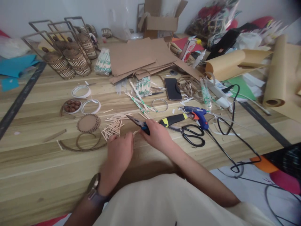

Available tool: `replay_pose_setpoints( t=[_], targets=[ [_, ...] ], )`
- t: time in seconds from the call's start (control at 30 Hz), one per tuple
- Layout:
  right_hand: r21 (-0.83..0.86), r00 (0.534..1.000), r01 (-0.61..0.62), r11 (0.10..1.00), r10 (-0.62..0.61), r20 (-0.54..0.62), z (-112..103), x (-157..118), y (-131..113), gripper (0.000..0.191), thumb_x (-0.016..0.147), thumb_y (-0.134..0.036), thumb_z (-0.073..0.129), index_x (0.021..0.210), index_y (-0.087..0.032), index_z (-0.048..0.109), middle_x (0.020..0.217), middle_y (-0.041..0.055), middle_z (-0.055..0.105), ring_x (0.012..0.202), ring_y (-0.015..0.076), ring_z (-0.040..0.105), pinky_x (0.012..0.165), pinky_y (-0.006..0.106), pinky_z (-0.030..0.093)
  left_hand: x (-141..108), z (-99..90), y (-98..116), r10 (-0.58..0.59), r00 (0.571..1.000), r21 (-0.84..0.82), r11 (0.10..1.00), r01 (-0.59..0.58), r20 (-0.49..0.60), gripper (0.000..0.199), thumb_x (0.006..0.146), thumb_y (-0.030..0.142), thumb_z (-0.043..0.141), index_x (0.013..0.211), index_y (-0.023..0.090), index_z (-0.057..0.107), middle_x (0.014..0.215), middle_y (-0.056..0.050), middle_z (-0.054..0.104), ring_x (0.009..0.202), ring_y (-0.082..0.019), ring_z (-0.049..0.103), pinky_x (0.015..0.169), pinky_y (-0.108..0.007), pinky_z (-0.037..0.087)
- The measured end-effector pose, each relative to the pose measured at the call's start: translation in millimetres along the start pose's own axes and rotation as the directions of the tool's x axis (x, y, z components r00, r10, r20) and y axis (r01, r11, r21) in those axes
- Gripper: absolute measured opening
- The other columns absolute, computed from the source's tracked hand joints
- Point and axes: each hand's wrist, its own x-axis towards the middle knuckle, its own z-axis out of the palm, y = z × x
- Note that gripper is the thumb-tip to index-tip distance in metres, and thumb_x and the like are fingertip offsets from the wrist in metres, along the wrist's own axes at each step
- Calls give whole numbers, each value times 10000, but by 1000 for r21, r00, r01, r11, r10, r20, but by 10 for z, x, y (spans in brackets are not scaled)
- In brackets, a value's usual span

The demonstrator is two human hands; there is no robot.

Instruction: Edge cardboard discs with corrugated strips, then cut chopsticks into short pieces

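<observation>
My right hand (157, 134) is closed round needle-nose pliers (134, 120) with blue-and-black handles, their jaws pointing up and left. My left hand (120, 150) is closed beside it, and a short end of a thin wooden stick (135, 133) shows at its fingertips, towards my right hand. Just beyond my left hand lies a loose pile of short cut wooden sticks (114, 126). Longer sticks in green-printed paper wrappers (135, 103) lie further back. To the left is a round cardboard disc (88, 123) with a corrugated edge, near a curled cardboard strip (80, 150).
Scissors (193, 135), a yellow-and-black handled tool (174, 120) and a corded blue glue gun (199, 116) lie at right. A phone (173, 88) and cardboard sheets (141, 55) are behind. Tape rolls (91, 107) and several stick-covered lanterns (76, 61) stand left.
</observation>
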Motion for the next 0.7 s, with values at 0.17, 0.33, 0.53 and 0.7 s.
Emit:
replay_pose_setpoints(
  t=[0.17,0.33,0.53,0.7],
  targets=[
    [399,968,174,900,-232,100,-328,-1,287,180,893,-348,597,838,-178,577,784,0,618,705,140,546,657,243,391,44,-126,-266,109,972,-786,611,98,206,341,956,469,390,802,216,559,522,37,552,553,-178,580,613,-288,461],
    [436,940,242,867,-320,115,-487,-64,223,227,888,-274,583,1091,-179,617,932,31,702,795,156,624,714,247,441,103,-108,-188,40,970,-850,491,191,241,313,921,464,498,814,195,618,714,-29,730,760,-219,689,782,-336,485],
    [363,955,244,899,-287,69,-365,-71,99,643,873,-190,575,1482,-212,370,1257,110,673,1032,225,673,811,304,495,189,-64,-56,106,945,-834,508,217,310,337,905,487,518,884,183,662,893,-79,786,905,-275,712,837,-380,484],
    [454,960,217,864,-272,58,-287,-54,93,640,860,-168,549,1475,-204,376,1245,106,680,1087,222,665,885,343,507,173,-46,-42,147,944,-875,439,206,296,310,900,457,533,875,192,690,835,-72,792,897,-278,693,853,-370,458]
  ],
)
